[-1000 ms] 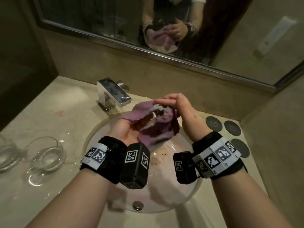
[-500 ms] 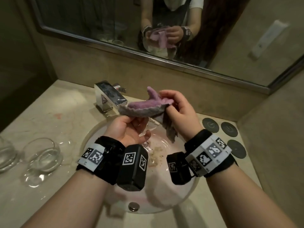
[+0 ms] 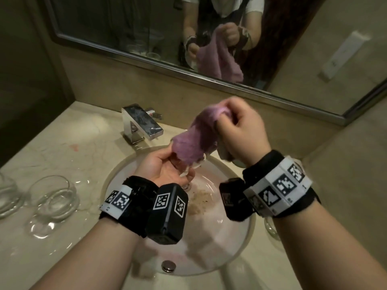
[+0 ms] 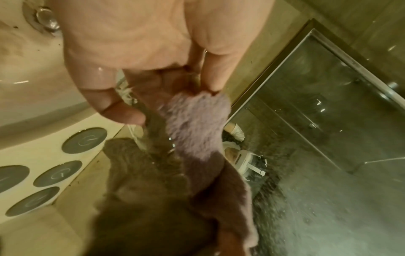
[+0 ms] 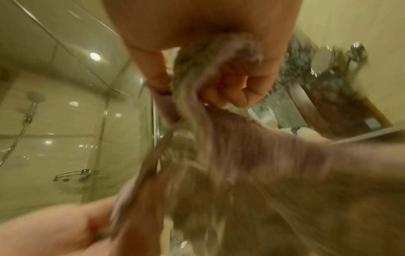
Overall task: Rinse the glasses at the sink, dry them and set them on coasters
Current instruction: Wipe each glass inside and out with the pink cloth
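Over the sink, my left hand (image 3: 167, 164) grips a clear glass (image 3: 186, 174) tilted toward the right, most of it hidden by the hand and cloth. A purple cloth (image 3: 196, 139) runs from the glass up to my right hand (image 3: 240, 130), which clutches its upper end in a fist. In the left wrist view my left hand (image 4: 167, 99) curls round the glass wall (image 4: 137, 133), with the cloth (image 4: 195, 129) at its mouth. The blurred right wrist view shows my right hand (image 5: 219, 86) bunching the cloth (image 5: 263, 155). Several grey round coasters (image 4: 84, 140) lie on the counter.
Two wet clear glasses (image 3: 54, 197) (image 3: 8, 197) stand on the marble counter at the left, among water drops. A chrome faucet (image 3: 142, 122) sits behind the round basin (image 3: 230, 237), whose bottom is soiled. Another glass's edge (image 3: 271, 229) shows beside my right forearm. A mirror spans the back wall.
My right hand has lifted up and to the right, pulling the bunched cloth out into a stretched strip. The left hand has stayed low over the basin with the glass.
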{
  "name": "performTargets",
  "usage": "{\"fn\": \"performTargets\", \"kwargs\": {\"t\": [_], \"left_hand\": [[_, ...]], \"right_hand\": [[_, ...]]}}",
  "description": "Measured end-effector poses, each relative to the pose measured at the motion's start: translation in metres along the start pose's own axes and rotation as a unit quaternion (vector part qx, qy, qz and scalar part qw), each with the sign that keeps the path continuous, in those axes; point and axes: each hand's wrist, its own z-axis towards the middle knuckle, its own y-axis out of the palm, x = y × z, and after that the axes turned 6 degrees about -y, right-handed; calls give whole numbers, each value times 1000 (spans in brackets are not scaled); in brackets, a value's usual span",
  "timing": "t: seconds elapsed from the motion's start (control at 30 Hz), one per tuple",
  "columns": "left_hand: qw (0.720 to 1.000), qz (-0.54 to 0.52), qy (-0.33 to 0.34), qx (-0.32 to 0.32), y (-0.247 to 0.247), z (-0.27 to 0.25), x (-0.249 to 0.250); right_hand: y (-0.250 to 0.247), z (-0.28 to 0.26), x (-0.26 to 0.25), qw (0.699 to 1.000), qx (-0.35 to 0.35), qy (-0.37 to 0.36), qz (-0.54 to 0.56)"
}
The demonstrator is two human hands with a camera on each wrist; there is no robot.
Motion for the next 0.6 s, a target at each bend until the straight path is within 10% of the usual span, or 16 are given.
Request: {"fn": "performTargets", "kwargs": {"t": [0.13, 0.27, 0.4, 0.6], "left_hand": [[1000, -10, 22, 6, 0, 1, 7], [1000, -9, 20, -18, -4, 2, 10], [997, 31, 30, -62, 1, 5, 10], [967, 180, 119, -138, -5, 7, 16]], "right_hand": [[2, -18, 16, 982, -161, 25, 96], [-2, -16, 28, 918, -125, 148, 345], [32, -22, 22, 995, -11, 42, 91], [34, -26, 29, 997, -70, 26, 35]]}}
